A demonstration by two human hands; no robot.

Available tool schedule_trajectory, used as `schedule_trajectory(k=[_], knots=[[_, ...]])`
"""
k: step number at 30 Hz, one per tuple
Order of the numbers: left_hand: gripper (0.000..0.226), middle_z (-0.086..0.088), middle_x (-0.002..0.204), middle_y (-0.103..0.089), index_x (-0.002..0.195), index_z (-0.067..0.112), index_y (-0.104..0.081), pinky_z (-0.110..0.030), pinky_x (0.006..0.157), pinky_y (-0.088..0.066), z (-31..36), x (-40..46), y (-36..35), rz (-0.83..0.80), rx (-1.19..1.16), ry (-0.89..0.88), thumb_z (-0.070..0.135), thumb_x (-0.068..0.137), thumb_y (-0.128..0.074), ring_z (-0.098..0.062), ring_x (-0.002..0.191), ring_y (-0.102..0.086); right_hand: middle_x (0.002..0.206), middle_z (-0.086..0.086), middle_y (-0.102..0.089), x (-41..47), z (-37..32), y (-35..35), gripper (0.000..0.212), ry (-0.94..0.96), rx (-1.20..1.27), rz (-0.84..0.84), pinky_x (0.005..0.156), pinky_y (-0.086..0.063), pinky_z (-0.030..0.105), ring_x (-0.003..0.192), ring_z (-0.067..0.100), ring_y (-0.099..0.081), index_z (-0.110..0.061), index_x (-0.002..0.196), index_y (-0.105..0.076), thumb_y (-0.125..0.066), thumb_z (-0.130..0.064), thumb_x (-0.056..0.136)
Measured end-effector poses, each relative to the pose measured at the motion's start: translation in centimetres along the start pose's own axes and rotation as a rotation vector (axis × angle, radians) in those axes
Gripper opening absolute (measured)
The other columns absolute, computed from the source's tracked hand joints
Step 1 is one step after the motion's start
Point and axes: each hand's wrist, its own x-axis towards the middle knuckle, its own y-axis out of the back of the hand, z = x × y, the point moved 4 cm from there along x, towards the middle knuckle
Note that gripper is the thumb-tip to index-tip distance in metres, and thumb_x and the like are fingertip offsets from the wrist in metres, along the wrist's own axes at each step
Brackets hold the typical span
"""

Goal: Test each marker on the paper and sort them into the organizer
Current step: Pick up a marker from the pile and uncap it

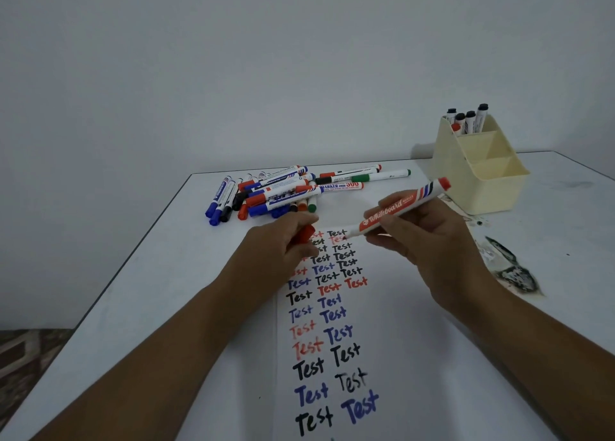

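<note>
While the right hand (429, 231) grips a red whiteboard marker (399, 207) with its tip over the top of the paper (399, 340), the left hand (283, 244) pinches the red cap (304, 234) just beside it. Unsorted markers (283, 191) lie heaped beyond the paper — the cream organizer (482, 174) stands at the table's (149, 291) far right, a few markers upright in its back compartment.
</note>
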Motion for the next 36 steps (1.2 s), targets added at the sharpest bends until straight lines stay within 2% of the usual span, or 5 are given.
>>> schedule_trajectory(k=[4,10,14,19,36], knots=[[0.043,0.012,0.133,-0.057,0.132,0.034,-0.054,-0.007,0.082,-0.038,-0.3,0.1,0.4,0.067,-0.040,0.011,0.032,0.091,-0.065,-0.008,0.112,-0.055,0.088,0.013,-0.077,-0.5,-0.6,-0.2,0.013,0.045,-0.027,-0.030,0.081,-0.063,0.041,0.087,0.030,-0.076,-0.003,0.098,-0.070,-0.071,0.000,0.085],[0.037,0.020,0.106,-0.060,0.123,0.036,-0.058,-0.003,0.070,-0.044,0.4,-0.6,0.6,0.089,-0.097,-0.029,0.032,0.088,-0.068,0.001,0.089,-0.058,0.091,0.004,-0.078,-0.9,-0.9,-0.5,0.034,0.085,-0.154,-0.051,0.083,-0.061,0.051,0.087,0.028,-0.075,-0.017,0.095,-0.076,-0.082,-0.030,0.064],[0.038,0.021,0.108,-0.066,0.112,0.036,-0.053,-0.013,0.085,-0.048,0.7,-0.7,0.7,0.139,-0.187,-0.075,0.028,0.082,-0.074,0.000,0.101,-0.062,0.091,-0.002,-0.078,-1.1,-0.8,-0.6,0.031,0.097,-0.215,-0.054,0.079,-0.063,0.043,0.084,0.022,-0.075,-0.020,0.095,-0.077,-0.083,-0.028,0.066],[0.032,0.011,0.106,-0.069,0.119,0.024,-0.067,0.002,0.073,-0.040,0.9,-1.0,1.0,0.195,-0.037,-0.170,0.025,0.087,-0.069,0.004,0.085,-0.058,0.087,-0.007,-0.077,-1.0,-0.7,-0.7,0.028,0.098,-0.267,-0.076,0.073,-0.063,0.031,0.081,0.016,-0.075,-0.025,0.093,-0.077,-0.083,-0.029,0.067],[0.019,0.020,0.087,-0.052,0.115,0.026,-0.061,-0.006,0.070,-0.035,1.6,-0.5,-0.6,-0.028,0.027,-0.062,0.028,0.097,-0.055,0.002,0.078,-0.051,0.086,-0.016,-0.074,-1.6,-0.3,-1.4,0.024,0.147,-0.413,-0.137,0.063,-0.055,0.014,0.076,0.006,-0.073,-0.031,0.091,-0.074,-0.085,-0.017,0.076]])
